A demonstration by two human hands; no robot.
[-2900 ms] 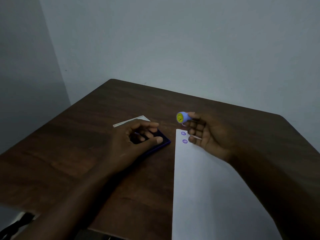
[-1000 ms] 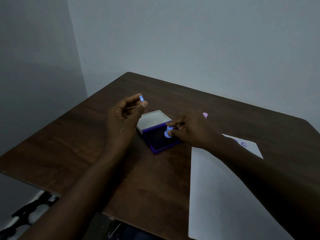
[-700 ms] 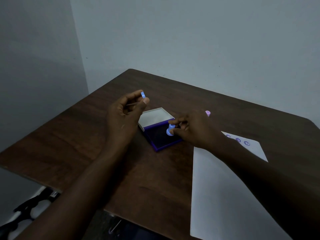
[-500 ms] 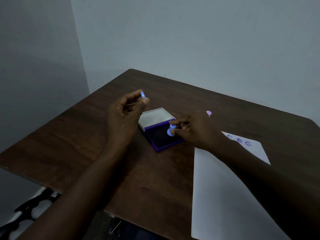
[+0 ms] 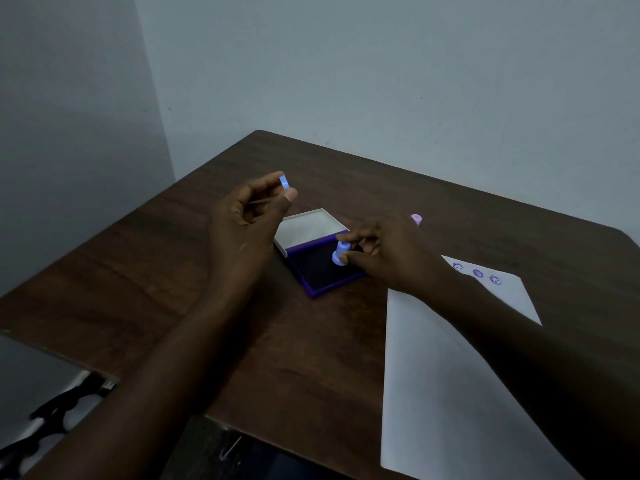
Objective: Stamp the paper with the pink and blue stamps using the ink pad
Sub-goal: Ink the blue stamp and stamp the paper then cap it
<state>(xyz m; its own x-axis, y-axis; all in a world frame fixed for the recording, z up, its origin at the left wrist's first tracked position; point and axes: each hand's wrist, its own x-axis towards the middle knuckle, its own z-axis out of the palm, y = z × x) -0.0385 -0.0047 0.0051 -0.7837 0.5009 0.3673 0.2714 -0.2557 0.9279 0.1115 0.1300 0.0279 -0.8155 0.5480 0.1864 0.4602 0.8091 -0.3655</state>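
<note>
An open purple ink pad (image 5: 320, 271) with its white lid (image 5: 308, 226) folded back lies mid-table. My right hand (image 5: 391, 254) pinches the blue stamp (image 5: 340, 252), its face down on the dark ink surface. Raised to the left of the pad, my left hand (image 5: 247, 220) holds a small blue cap (image 5: 284, 181) between thumb and forefinger. The pink stamp (image 5: 416, 219) peeks out behind my right hand. A white paper (image 5: 450, 393) lies to the right, with three purple stamp marks (image 5: 477, 273) near its far corner.
The brown wooden table (image 5: 173, 289) stands in a corner between two grey walls. Its front edge runs at lower left, with dark chair parts (image 5: 52, 420) below it.
Earlier my left hand rested on the ink pad and my right held the blue stamp above the paper. Now the pad is open and the stamp is pressed on it; little changed in the last second.
</note>
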